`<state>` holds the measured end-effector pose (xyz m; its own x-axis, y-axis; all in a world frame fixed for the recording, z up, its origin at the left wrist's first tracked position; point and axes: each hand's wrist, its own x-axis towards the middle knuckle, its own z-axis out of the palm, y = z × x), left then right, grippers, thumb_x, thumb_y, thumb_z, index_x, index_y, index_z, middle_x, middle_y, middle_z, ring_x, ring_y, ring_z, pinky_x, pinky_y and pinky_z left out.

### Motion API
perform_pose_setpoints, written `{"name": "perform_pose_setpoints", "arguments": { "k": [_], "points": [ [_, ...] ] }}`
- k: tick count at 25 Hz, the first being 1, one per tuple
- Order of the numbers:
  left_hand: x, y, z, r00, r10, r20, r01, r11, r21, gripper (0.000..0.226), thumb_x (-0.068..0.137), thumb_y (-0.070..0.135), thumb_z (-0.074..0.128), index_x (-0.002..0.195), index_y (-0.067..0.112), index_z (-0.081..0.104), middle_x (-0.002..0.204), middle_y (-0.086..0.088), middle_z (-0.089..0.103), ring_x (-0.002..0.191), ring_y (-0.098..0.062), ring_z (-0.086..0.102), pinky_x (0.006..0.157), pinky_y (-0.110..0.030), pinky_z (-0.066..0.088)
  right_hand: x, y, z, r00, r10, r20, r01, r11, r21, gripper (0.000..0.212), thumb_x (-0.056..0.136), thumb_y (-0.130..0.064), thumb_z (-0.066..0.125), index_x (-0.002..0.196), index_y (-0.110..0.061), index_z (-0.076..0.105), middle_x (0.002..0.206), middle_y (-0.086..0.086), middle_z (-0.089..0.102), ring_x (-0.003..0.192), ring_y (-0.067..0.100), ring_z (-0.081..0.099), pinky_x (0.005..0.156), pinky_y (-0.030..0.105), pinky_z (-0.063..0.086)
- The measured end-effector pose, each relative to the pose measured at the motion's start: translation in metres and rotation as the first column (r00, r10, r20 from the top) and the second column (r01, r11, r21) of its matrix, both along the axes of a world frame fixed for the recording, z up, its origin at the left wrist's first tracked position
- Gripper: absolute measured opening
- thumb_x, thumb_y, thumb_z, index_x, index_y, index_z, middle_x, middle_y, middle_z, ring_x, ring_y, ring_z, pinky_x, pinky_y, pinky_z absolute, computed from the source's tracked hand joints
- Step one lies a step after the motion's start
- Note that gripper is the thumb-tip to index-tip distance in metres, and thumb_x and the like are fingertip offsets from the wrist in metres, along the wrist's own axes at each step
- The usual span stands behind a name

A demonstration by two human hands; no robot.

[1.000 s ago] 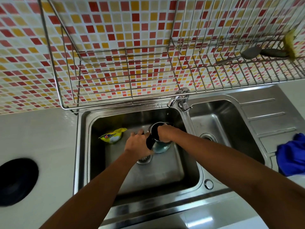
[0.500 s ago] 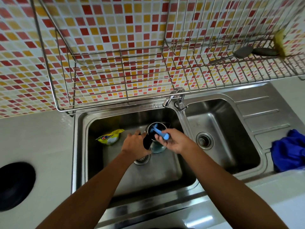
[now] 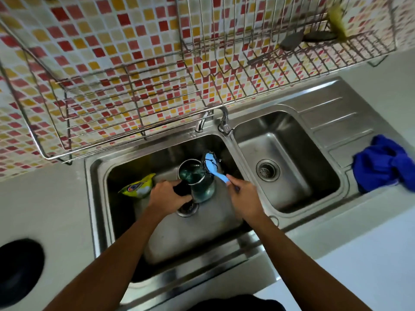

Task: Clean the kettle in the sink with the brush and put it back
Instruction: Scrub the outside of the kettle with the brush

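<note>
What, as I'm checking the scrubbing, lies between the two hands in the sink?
The head view shows the kettle between the left hand, gripping its black handle, and the right hand, holding the blue brush.

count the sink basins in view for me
2. The left basin holds the kettle. The right basin lies beside it, on the other side of the tap. Both show in full, so none seems hidden.
</note>
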<state>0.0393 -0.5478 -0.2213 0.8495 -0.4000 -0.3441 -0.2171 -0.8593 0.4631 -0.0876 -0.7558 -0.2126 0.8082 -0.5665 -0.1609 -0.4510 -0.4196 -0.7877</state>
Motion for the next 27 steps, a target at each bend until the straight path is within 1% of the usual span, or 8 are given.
{"name": "perform_pose_setpoints", "arguments": {
  "k": [2, 5, 10, 12, 16, 19, 22, 27],
  "points": [
    [-0.003, 0.010, 0.003, 0.996, 0.078, -0.052, -0.080, 0.996, -0.026, 0.051, 0.061, 0.062, 0.070, 0.106, 0.040, 0.074, 0.092, 0.007, 0.076, 0.091, -0.016, 0.070, 0.080, -0.029, 0.053, -0.001, 0.008, -0.032, 0.995, -0.012, -0.101, 0.011, 1.000, -0.011, 0.031, 0.094, -0.025, 0.058, 0.122, -0.018, 0.068, 0.097, 0.012, 0.076, 0.086, 0.025, 0.071, 0.079, 0.036, 0.056],
    [-0.001, 0.026, 0.006, 0.978, 0.155, -0.140, -0.161, 0.986, -0.039, 0.062, 0.062, 0.054, 0.078, 0.119, 0.032, 0.072, 0.110, 0.004, 0.075, 0.105, -0.016, 0.067, 0.095, -0.031, 0.051, -0.003, 0.009, -0.059, 0.971, -0.026, -0.238, 0.038, 0.998, 0.045, 0.029, 0.094, -0.021, 0.057, 0.119, -0.013, 0.069, 0.097, 0.018, 0.074, 0.087, 0.030, 0.069, 0.079, 0.037, 0.055],
    [0.012, 0.043, 0.004, 0.946, 0.221, -0.236, -0.242, 0.968, -0.062, 0.081, 0.045, 0.060, 0.075, 0.120, 0.030, 0.072, 0.107, 0.004, 0.076, 0.100, -0.012, 0.070, 0.097, -0.039, 0.055, 0.003, 0.023, -0.043, 0.997, 0.061, 0.050, -0.068, 0.988, 0.142, 0.032, 0.092, -0.010, 0.063, 0.124, -0.009, 0.065, 0.095, -0.006, 0.069, 0.072, -0.017, 0.060, 0.070, 0.002, 0.042],
    [0.016, 0.047, 0.007, 0.944, 0.209, -0.254, -0.231, 0.971, -0.059, 0.073, 0.052, 0.052, 0.081, 0.120, 0.028, 0.072, 0.107, 0.004, 0.076, 0.100, -0.012, 0.069, 0.097, -0.033, 0.054, 0.010, 0.021, -0.048, 0.995, 0.068, 0.073, -0.078, 0.985, 0.157, 0.032, 0.091, -0.008, 0.064, 0.123, -0.007, 0.065, 0.100, -0.005, 0.070, 0.075, -0.022, 0.058, 0.073, -0.001, 0.041],
    [0.024, 0.057, 0.009, 0.950, 0.190, -0.246, -0.210, 0.976, -0.055, 0.071, 0.052, 0.049, 0.080, 0.120, 0.030, 0.072, 0.108, 0.005, 0.074, 0.103, -0.010, 0.066, 0.100, -0.030, 0.051, 0.023, 0.000, -0.072, 0.988, -0.039, -0.149, 0.057, 0.991, 0.121, 0.030, 0.091, -0.013, 0.063, 0.121, -0.010, 0.069, 0.091, 0.007, 0.075, 0.075, 0.003, 0.060, 0.070, 0.017, 0.044],
    [0.028, 0.060, 0.012, 0.951, 0.186, -0.248, -0.210, 0.975, -0.076, 0.059, 0.064, 0.031, 0.086, 0.120, 0.025, 0.072, 0.105, 0.006, 0.071, 0.103, -0.009, 0.064, 0.095, -0.024, 0.047, 0.030, 0.004, -0.062, 0.999, 0.052, 0.011, -0.053, 0.985, 0.166, 0.030, 0.092, -0.009, 0.063, 0.121, -0.009, 0.068, 0.073, -0.016, 0.063, 0.064, -0.009, 0.056, 0.067, 0.012, 0.042],
    [0.030, 0.065, 0.013, 0.949, 0.191, -0.250, -0.219, 0.972, -0.088, 0.050, 0.072, 0.016, 0.085, 0.120, 0.022, 0.072, 0.106, 0.003, 0.070, 0.100, -0.009, 0.062, 0.088, -0.019, 0.041, 0.036, 0.016, -0.056, 0.987, 0.119, 0.111, -0.146, 0.949, 0.280, 0.032, 0.092, -0.008, 0.063, 0.124, -0.004, 0.064, 0.105, -0.007, 0.069, 0.090, -0.011, 0.063, 0.086, 0.006, 0.046],
    [0.026, 0.069, 0.014, 0.952, 0.175, -0.251, -0.205, 0.973, -0.101, 0.050, 0.070, 0.018, 0.086, 0.118, 0.025, 0.073, 0.106, 0.006, 0.071, 0.105, -0.008, 0.062, 0.095, -0.022, 0.043, 0.038, 0.002, -0.080, 0.985, -0.058, -0.160, 0.088, 0.977, 0.192, 0.032, 0.092, -0.014, 0.062, 0.124, -0.008, 0.066, 0.094, 0.010, 0.073, 0.076, 0.010, 0.061, 0.071, 0.018, 0.045]
  ]
}}
